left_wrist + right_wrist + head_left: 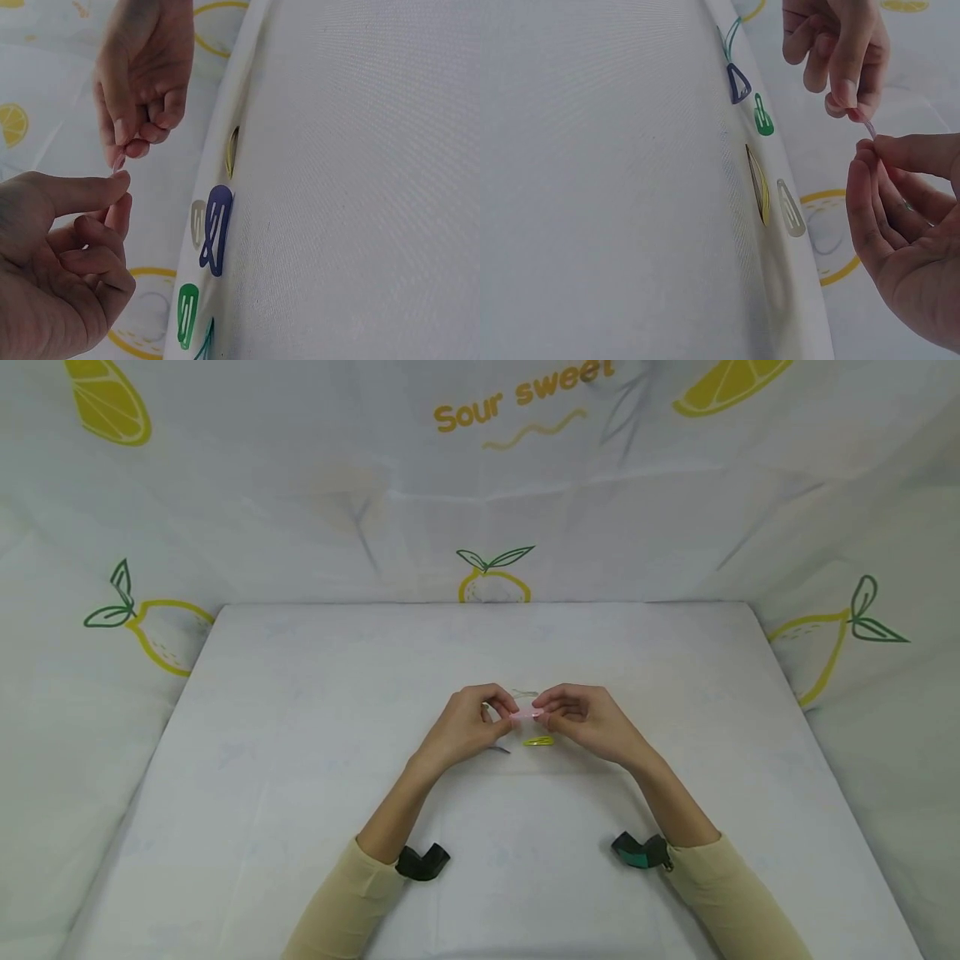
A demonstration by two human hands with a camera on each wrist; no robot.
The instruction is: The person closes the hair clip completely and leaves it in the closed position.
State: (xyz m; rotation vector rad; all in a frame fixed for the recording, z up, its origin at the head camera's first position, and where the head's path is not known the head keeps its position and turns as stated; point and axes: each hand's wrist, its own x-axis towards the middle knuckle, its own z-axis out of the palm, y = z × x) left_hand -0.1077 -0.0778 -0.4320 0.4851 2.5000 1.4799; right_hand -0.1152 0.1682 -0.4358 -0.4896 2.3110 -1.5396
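Fingers (82, 193) of left hand (467, 722) and right hand (597, 722) pinch a pink clip (527, 714) at opposite ends, raised off the surface (315, 827). Purple clip (219, 199) and yellow clip (538, 741) lie below; green clip (765, 128) and pale clip (795, 227) just beyond those. Lemon-print cloth (285, 510) hangs behind the far edge.

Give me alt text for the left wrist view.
A left hand and right hand pinch a small pink item between them. Hair clips lie on the white table in purple, green, gray, yellow and teal.
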